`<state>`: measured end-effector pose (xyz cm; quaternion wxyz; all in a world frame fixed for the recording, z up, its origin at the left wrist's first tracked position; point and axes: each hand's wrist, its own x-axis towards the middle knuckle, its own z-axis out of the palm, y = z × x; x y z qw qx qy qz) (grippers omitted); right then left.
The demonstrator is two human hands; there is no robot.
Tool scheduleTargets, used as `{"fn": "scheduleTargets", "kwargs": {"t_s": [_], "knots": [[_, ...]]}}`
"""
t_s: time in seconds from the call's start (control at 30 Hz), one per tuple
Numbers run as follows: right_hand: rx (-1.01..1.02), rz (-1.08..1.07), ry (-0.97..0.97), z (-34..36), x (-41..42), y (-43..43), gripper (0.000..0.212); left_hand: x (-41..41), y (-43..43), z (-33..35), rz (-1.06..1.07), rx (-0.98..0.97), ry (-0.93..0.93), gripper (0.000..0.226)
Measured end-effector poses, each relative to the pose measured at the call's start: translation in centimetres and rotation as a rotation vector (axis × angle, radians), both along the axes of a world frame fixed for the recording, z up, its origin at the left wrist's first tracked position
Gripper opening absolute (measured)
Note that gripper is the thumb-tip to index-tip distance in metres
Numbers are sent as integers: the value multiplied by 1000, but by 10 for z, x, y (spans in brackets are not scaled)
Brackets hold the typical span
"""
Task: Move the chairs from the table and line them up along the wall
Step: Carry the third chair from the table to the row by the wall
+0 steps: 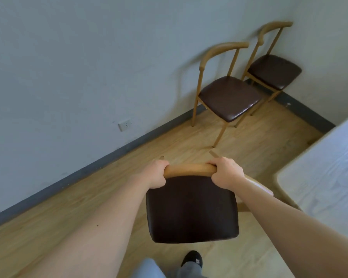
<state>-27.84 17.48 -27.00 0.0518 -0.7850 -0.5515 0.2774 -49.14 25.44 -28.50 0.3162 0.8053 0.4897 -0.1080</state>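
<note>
I hold a chair point(191, 209) with a dark brown seat and a curved wooden backrest, right in front of me over the floor. My left hand point(156, 173) grips the left end of its backrest and my right hand point(226, 172) grips the right end. Two matching chairs stand against the wall: one point(228, 97) nearer me, another point(274, 71) in the corner beyond it. The held chair's legs are mostly hidden under its seat.
A white table point(325, 173) fills the right side, its corner close to my right forearm. A wall socket point(125, 124) sits low on the wall at left. A dark baseboard point(88, 167) runs along the wooden floor point(129, 181). My shoe point(193, 258) shows at the bottom.
</note>
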Motion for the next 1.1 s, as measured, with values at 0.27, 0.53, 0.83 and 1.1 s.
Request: {"fn": "scheduleTargets", "kwargs": {"t_s": [0.27,0.53,0.83,1.1], "knots": [[-6,68,-62,2,49,107,49,46,93,-11,-25,-52,-15,48],[-67,105,-112,-11,70,225,46,70,204,-31,-13,-173,13,63],[-94,212,-160,-16,102,337,38,100,304,-34,58,-263,93,72],[-32,451,-269,-34,121,426,29,112,356,-42,247,-320,65,61]]}}
